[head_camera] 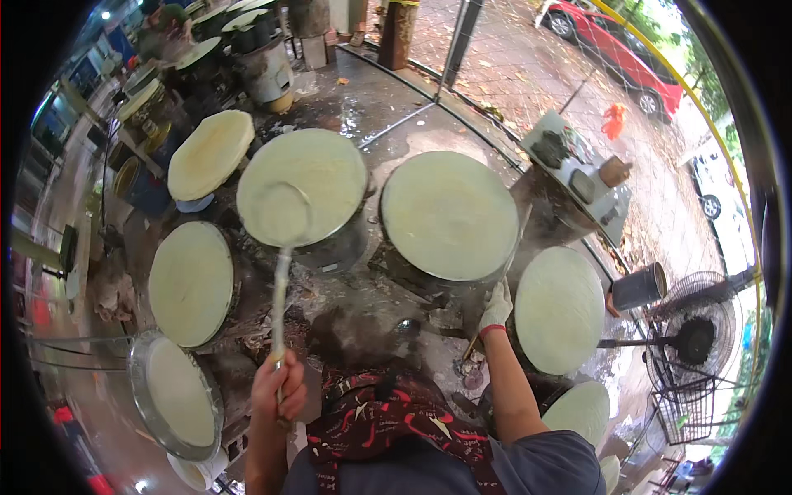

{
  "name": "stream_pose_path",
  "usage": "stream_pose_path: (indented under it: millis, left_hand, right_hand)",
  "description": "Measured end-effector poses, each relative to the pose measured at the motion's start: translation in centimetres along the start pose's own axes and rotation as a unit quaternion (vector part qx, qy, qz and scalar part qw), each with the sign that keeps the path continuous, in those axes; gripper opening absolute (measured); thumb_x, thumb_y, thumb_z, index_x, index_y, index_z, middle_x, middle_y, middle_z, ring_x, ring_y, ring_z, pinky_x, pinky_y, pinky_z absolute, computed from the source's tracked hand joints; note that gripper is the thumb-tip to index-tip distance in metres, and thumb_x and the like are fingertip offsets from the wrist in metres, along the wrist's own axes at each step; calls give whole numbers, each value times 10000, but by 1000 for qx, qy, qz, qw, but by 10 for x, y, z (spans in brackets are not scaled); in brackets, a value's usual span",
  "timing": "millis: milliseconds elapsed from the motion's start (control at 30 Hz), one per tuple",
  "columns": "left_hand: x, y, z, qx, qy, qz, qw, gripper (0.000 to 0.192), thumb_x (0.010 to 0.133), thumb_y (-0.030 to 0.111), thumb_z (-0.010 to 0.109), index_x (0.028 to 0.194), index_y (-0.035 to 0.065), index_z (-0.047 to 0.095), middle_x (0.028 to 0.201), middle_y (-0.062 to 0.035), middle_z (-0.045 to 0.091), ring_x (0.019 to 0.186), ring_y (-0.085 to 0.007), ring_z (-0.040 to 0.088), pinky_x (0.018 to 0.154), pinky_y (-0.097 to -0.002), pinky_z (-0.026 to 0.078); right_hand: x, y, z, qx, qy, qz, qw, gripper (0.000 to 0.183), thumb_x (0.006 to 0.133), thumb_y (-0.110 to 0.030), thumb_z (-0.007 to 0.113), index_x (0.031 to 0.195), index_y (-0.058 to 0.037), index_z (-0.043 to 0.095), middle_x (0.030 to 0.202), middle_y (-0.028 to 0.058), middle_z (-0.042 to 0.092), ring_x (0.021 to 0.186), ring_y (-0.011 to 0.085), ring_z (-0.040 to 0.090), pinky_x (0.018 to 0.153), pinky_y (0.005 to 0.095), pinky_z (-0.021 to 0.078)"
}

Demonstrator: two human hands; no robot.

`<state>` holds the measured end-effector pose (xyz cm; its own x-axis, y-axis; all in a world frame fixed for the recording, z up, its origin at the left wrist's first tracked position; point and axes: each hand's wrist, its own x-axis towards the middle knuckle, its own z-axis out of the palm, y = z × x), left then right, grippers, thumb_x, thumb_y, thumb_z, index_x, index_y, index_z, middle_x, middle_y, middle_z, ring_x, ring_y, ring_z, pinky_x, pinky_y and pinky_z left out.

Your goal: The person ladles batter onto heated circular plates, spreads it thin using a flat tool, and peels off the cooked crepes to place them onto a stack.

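At the lower left, my bare left hand [278,387] is closed round the long handle of a ladle [280,303]. The ladle's round head is over a large round griddle spread with pale batter [309,173], blurred at its rim. My right hand [497,307], in a white knit glove with a red cuff, grips a long thin stick [520,241] by the right edge of another batter-covered griddle [450,213]. A wide metal basin of pale batter [179,393] stands at the lower left. More coated rounds lie at left [192,284] and right [559,309].
A stack of pale flat rounds [210,154] stands at the upper left. A small table [609,207] holding items, a dark bucket [637,288] and a standing fan [696,340] are on the right. Wire fencing runs beyond. Another person [167,28] is at the far upper left.
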<state>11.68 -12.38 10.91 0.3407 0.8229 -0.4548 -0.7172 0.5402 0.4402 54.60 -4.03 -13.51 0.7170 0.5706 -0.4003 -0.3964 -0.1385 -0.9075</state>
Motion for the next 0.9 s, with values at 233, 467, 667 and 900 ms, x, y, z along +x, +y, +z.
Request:
stream_pose_path:
  millis: [233, 467, 667, 900]
  left_hand:
    - [-66, 93, -121, -20, -81, 189, 978, 229, 904, 162, 536, 1034, 9, 425, 610, -31, 379, 325, -81, 301, 290, -231, 258]
    - [-127, 163, -227, -290, 76, 189, 935, 175, 956, 136, 397, 1023, -10, 465, 642, -18, 365, 395, -63, 332, 326, -217, 329]
    - [-189, 183, -286, -346, 183, 299, 870, 170, 953, 123, 390, 981, -20, 478, 642, -16, 367, 393, -65, 327, 321, -211, 340]
    - [-225, 185, -313, -355, 267, 374, 814, 157, 952, 120, 398, 958, -16, 477, 633, -13, 359, 387, -64, 319, 300, -195, 322]
  right_hand:
    - [-145, 37, 166, -190, -238, 55, 951, 214, 877, -182, 603, 1066, -86, 629, 653, -60, 508, 467, 35, 389, 415, 219, 294]
    - [-286, 151, 396, -353, -476, -36, 804, 262, 867, -233, 584, 1067, -67, 619, 708, 44, 581, 626, 104, 508, 583, 266, 405]
    - [-334, 178, 562, -459, -446, -242, 729, 354, 808, -310, 565, 1111, -135, 619, 971, 177, 647, 904, 329, 616, 777, 396, 472]
    - [-366, 188, 584, -596, -442, -268, 615, 413, 764, -388, 612, 1086, -130, 635, 996, 162, 651, 946, 317, 618, 814, 407, 475]
